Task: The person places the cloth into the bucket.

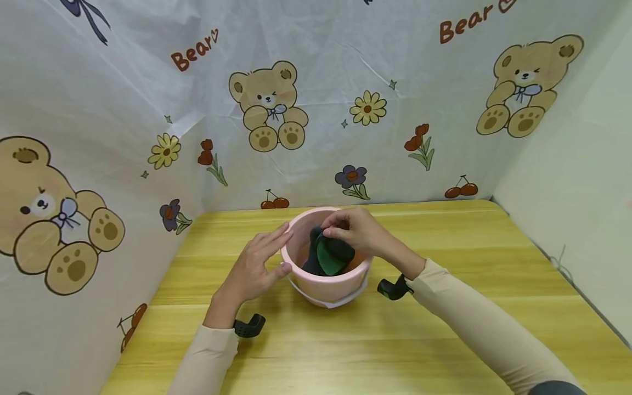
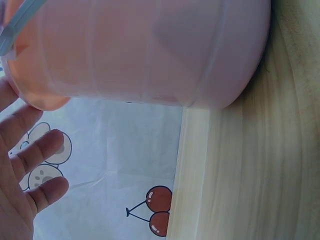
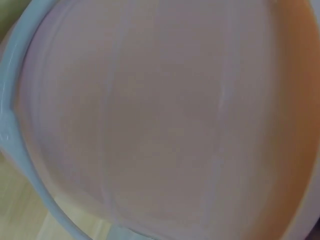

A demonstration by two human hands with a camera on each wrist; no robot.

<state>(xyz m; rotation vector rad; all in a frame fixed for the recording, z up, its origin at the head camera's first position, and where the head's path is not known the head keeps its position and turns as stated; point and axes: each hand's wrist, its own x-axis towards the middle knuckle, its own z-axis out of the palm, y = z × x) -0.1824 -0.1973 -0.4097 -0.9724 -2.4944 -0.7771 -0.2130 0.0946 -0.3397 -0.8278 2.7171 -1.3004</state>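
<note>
A pink bucket (image 1: 321, 284) stands upright on the wooden table, its white handle (image 3: 9, 95) hanging down against the near side. Inside it is a dark cloth-like piece (image 1: 311, 262) with a bright green part (image 1: 329, 260). My right hand (image 1: 364, 229) reaches over the rim from the right and pinches the top of this dark green piece between thumb and fingers. On the left, my left hand (image 1: 249, 269) touches the bucket's rim with its fingers extended and spread. The right wrist view is filled by the bucket wall (image 3: 165, 120); the right hand is hidden there.
The wooden table (image 1: 419, 340) extends around the bucket on all sides. Behind and to the left hangs a white sheet (image 1: 316, 181) printed with bears, flowers and cherries. A plain white wall (image 1: 582, 208) borders the table on the right, with a thin cord (image 1: 560, 266) along the edge.
</note>
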